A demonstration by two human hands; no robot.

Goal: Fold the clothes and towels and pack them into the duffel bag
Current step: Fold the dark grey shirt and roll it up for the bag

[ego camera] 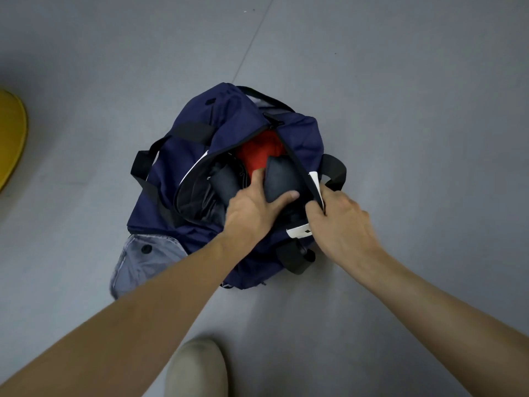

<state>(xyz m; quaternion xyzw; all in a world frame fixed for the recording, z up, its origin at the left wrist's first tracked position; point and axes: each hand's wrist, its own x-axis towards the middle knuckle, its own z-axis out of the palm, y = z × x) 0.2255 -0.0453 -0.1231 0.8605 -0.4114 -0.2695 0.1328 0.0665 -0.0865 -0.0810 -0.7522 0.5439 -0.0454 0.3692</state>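
Observation:
A navy duffel bag (229, 124) with black straps lies unzipped on the grey floor. Inside it I see a red garment (259, 154) at the far end and dark folded clothes nearer me. My left hand (252, 207) grips a dark grey folded bundle (282, 179) in the bag's mouth, thumb on one side and fingers on the other. My right hand (340, 216) pinches the bag's right zipper edge (303, 173) and holds it aside. Deeper contents of the bag are hidden.
A light grey garment or pouch (143, 262) lies on the floor against the bag's near left corner. A yellow object (11, 138) shows at the left edge. My beige shoe (197, 368) stands on the floor below the bag.

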